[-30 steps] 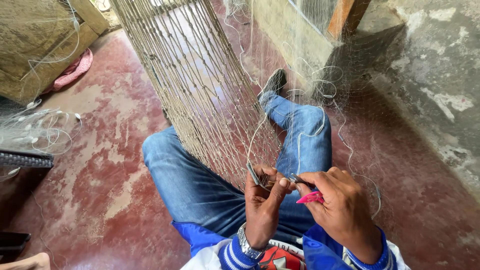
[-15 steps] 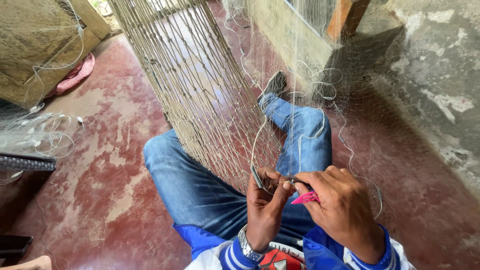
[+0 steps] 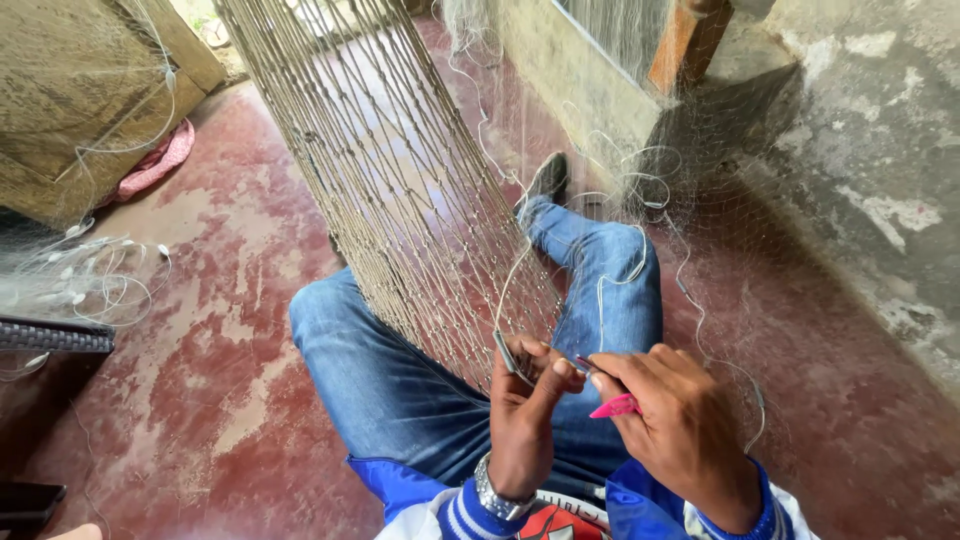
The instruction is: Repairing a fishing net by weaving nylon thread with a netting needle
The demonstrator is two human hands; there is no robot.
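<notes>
— Fingers (image 3: 540, 372) of the left hand (image 3: 520, 425) were pinched shut on the lower edge of the net (image 3: 400, 190), weren't they?

— Yes, thumb against forefinger, gripping the mesh at its bottom row together with a small flat grey piece (image 3: 506, 352) that stuck up from the grip. I couldn't tell what that piece was.

— And the net itself, where did it sit?

— It hung stretched from the top of the view down between the jeans-clad legs (image 3: 400, 390) to the hands, over the red floor (image 3: 200, 330). By my judgement it was light and limp, soft cord that would sag anywhere it wasn't pulled taut, and tangle easily. The knots looked like the surest places to take hold, since bare strands would slide between fingertips.

— What about the other side?

— The right hand (image 3: 680, 430) was closed around a pink netting needle (image 3: 615, 406), tip just beside the left thumb. It looked thin, stiff plastic, best held near its middle. Fine pale twine (image 3: 690, 290) looped away over the right knee; that seemed slippery and prone to snagging.

— Anything further right?

— Only a rough grey wall (image 3: 870, 130).
</notes>
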